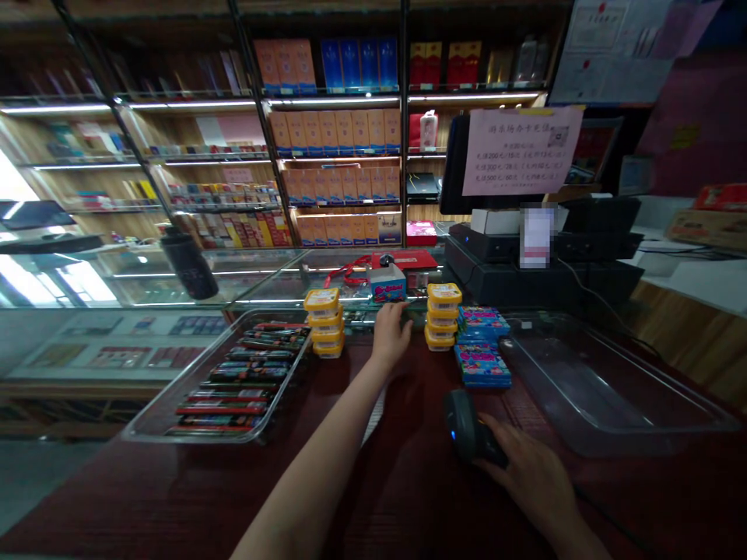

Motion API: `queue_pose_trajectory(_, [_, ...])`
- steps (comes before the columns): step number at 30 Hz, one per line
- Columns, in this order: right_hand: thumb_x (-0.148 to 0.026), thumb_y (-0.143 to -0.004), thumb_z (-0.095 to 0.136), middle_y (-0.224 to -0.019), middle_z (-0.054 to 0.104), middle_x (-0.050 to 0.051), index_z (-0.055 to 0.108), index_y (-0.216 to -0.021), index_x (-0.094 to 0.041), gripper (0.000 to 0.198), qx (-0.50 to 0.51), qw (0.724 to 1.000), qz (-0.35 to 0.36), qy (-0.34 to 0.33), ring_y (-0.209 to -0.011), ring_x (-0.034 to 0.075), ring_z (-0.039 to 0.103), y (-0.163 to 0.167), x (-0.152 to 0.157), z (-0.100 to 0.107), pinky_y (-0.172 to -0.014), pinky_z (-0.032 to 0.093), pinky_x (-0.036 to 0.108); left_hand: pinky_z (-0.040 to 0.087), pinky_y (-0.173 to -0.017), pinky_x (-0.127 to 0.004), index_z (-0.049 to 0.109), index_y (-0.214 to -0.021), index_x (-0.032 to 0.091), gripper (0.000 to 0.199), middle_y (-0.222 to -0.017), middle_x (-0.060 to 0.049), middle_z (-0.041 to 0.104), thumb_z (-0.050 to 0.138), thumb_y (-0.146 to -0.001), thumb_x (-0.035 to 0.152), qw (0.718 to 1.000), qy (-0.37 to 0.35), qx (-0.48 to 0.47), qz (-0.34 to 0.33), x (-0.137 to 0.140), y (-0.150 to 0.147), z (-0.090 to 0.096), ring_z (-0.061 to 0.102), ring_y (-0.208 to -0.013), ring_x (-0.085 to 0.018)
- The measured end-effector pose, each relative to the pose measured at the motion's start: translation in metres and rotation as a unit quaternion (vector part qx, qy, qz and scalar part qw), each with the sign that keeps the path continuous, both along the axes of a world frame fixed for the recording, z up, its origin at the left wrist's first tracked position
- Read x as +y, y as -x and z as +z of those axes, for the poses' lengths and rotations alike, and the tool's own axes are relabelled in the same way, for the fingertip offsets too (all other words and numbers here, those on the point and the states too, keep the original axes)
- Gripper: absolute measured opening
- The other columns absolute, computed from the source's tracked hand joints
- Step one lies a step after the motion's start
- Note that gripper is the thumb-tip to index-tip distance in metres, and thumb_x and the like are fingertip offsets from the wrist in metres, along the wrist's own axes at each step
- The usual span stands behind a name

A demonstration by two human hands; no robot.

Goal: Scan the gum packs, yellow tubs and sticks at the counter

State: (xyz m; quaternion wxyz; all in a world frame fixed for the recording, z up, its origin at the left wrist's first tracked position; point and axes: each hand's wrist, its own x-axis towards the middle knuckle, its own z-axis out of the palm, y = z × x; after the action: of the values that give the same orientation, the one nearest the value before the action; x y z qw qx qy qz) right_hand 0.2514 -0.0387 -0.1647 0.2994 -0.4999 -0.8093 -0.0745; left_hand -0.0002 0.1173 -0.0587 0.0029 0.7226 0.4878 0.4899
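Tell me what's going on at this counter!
A person's right hand holds a dark barcode scanner. The left hand is stretched toward a small blue box; I can't tell if they touch. Stacks of yellow-lidded tubs stand on both sides of that hand, and a clear tray of thin packets lies on the left.

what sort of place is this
Most likely a shop's checkout counter: the right hand holds a handheld scanner, a monitor faces the counter's far side, and shelves of boxed goods line the wall.
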Motion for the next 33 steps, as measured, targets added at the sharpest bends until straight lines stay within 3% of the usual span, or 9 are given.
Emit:
queue_pose_trajectory(3, [-0.047, -0.088, 0.046, -0.107, 0.068, 0.008, 0.051, -0.122, -0.023, 0.042, 0.013, 1.000, 0.006, -0.003, -0.089, 0.021, 0.067, -0.001, -0.002, 0.000, -0.067, 0.053, 0.030, 0.038, -0.093, -0.043, 0.060, -0.109, 0.021, 0.032, -0.102, -0.010, 0.055, 0.053, -0.078, 0.016, 0.991, -0.034, 0.059, 0.115, -0.027, 0.033, 0.014, 0.049, -0.103, -0.028])
queue_pose_trajectory(6, [-0.048, -0.089, 0.044, -0.107, 0.069, 0.008, 0.052, -0.122, -0.023, 0.042, 0.017, 1.000, 0.003, 0.001, -0.087, 0.021, 0.068, -0.001, -0.003, 0.001, -0.069, 0.054, 0.032, 0.030, -0.101, -0.047, 0.059, -0.112, 0.024, 0.034, -0.116, -0.011, 0.051, 0.055, -0.079, 0.020, 0.970, -0.053, 0.082, 0.221, -0.043, 0.062, 0.028, 0.042, -0.114, -0.031])
queue_pose_trajectory(10, [-0.049, -0.088, 0.045, -0.108, 0.069, 0.006, 0.052, -0.122, -0.025, 0.042, 0.007, 1.000, 0.013, 0.005, -0.084, 0.021, 0.069, -0.002, -0.005, 0.000, -0.066, 0.054, 0.031, 0.019, -0.106, -0.051, 0.053, -0.122, 0.026, 0.049, -0.138, -0.012, 0.035, 0.063, -0.075, 0.031, 0.943, -0.058, 0.041, 0.326, -0.040, 0.092, 0.040, 0.027, -0.129, -0.035])
queue_pose_trajectory(13, [-0.046, -0.088, 0.045, -0.111, 0.068, 0.007, 0.051, -0.123, -0.025, 0.042, 0.008, 1.000, 0.003, 0.007, -0.086, 0.022, 0.069, -0.003, -0.006, -0.002, -0.068, 0.055, 0.032, 0.022, -0.104, -0.053, 0.053, -0.122, 0.026, 0.060, -0.137, -0.013, 0.036, 0.071, -0.066, 0.041, 0.936, -0.017, -0.023, 0.351, -0.027, 0.110, 0.039, 0.026, -0.129, -0.038])
queue_pose_trajectory(18, [-0.049, -0.085, 0.051, -0.110, 0.069, 0.007, 0.051, -0.123, -0.024, 0.046, -0.034, 0.999, 0.015, -0.005, -0.088, 0.022, 0.069, -0.007, -0.001, -0.007, -0.065, 0.056, 0.030, 0.037, -0.091, -0.046, 0.061, -0.113, 0.026, 0.049, -0.105, -0.012, 0.055, 0.068, -0.068, 0.043, 0.942, 0.048, -0.052, 0.327, -0.014, 0.127, 0.030, 0.049, -0.105, -0.033])
queue_pose_trajectory(20, [-0.049, -0.084, 0.052, -0.109, 0.069, 0.006, 0.051, -0.123, -0.023, 0.047, -0.039, 0.999, 0.012, -0.009, -0.089, 0.022, 0.068, -0.007, 0.000, -0.007, -0.066, 0.056, 0.030, 0.038, -0.089, -0.044, 0.061, -0.115, 0.026, 0.048, -0.101, -0.011, 0.055, 0.067, -0.069, 0.039, 0.945, 0.034, -0.040, 0.322, -0.015, 0.129, 0.030, 0.051, -0.102, -0.032])
queue_pose_trajectory(24, [-0.048, -0.086, 0.050, -0.111, 0.068, 0.007, 0.050, -0.124, -0.023, 0.046, -0.027, 1.000, 0.000, -0.001, -0.092, 0.022, 0.067, -0.004, -0.003, -0.005, -0.069, 0.055, 0.032, 0.039, -0.093, -0.042, 0.057, -0.122, 0.025, 0.055, -0.112, -0.011, 0.052, 0.068, -0.069, 0.032, 0.960, -0.044, -0.053, 0.270, -0.028, 0.118, 0.034, 0.050, -0.107, -0.030])
queue_pose_trajectory(28, [-0.048, -0.087, 0.048, -0.112, 0.067, 0.008, 0.049, -0.126, -0.024, 0.046, -0.016, 1.000, 0.007, 0.006, -0.091, 0.022, 0.068, -0.001, -0.005, -0.003, -0.070, 0.055, 0.031, 0.040, -0.095, -0.038, 0.054, -0.122, 0.023, 0.061, -0.113, -0.009, 0.054, 0.073, -0.065, 0.033, 0.967, -0.092, -0.185, 0.151, -0.046, 0.086, 0.026, 0.051, -0.108, -0.026])
queue_pose_trajectory(33, [-0.049, -0.087, 0.046, -0.107, 0.069, 0.008, 0.052, -0.123, -0.025, 0.044, -0.003, 1.000, 0.003, 0.012, -0.086, 0.022, 0.069, -0.001, -0.004, 0.000, -0.067, 0.054, 0.032, 0.046, -0.088, -0.034, 0.057, -0.108, 0.017, 0.056, -0.108, -0.009, 0.059, 0.079, -0.060, 0.037, 0.908, 0.002, -0.418, 0.041, -0.054, 0.040, -0.016, 0.059, -0.098, -0.021])
